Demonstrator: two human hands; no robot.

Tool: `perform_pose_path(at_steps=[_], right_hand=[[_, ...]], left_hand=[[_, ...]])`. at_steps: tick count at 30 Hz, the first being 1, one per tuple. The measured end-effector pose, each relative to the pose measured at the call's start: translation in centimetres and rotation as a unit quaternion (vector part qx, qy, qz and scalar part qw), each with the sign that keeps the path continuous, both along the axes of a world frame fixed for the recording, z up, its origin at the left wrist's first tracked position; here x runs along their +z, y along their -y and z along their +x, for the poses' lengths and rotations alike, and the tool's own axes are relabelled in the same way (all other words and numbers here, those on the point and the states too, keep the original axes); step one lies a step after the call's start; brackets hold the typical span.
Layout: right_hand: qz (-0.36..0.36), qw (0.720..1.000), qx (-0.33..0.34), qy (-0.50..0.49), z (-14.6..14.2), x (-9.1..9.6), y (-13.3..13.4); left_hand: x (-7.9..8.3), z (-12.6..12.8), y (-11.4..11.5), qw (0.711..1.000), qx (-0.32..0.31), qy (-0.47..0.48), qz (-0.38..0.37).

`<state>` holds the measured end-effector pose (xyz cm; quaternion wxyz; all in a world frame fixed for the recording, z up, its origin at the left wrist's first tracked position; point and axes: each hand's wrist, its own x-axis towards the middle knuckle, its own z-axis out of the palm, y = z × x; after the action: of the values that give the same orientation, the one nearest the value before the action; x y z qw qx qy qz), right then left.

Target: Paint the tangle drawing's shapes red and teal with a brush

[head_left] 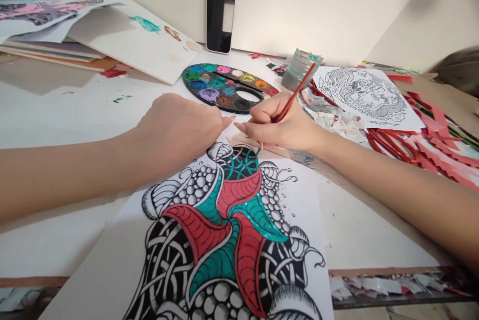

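Fingers [258, 124] of the right hand [286, 128] pinch a red-handled paintbrush [294, 95], tip on the ink drawing [99, 260] at six o'clock; left hand [179, 133] loosely curled, empty. Red and teal panels [239, 210] look finished, pebbles and bands bare black-and-white. Oval palette [264, 96] at twelve, wells holding many colours; smeared glass jar [301, 68] at one, contents unclear.

My left arm [63, 175] comes in from the left side, and my right arm [392, 195] comes in from the right side. Both arms are bare. My left hand [179, 130] has its back facing up, and its fingers [211, 123] curl down softly. One finger pokes out toward my right hand [280, 128]. The two hands are very close but not touching. My right fingers [262, 115] bend and pinch tight.
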<state>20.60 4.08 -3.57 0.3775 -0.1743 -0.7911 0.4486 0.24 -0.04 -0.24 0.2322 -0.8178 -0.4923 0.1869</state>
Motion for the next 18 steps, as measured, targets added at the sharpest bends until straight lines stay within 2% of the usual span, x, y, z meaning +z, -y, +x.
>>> perform_pose_path(at_steps=[5, 11, 18], right_hand=[[0.020, 1.000, -0.002, 0.004, 0.00, 0.14, 0.06], [-0.007, 1.000, -0.005, 0.007, 0.04, 0.13, 0.11], [-0.008, 0.999, -0.030, 0.012, 0.13, 0.18, 0.06]], left_hand=[[-0.04, 0.13, 0.08, 1.000, 0.008, -0.017, 0.001], [-0.15, -0.21, -0.01, 1.000, 0.005, 0.026, 0.015], [-0.13, -0.17, -0.10, 1.000, -0.001, 0.016, 0.022]])
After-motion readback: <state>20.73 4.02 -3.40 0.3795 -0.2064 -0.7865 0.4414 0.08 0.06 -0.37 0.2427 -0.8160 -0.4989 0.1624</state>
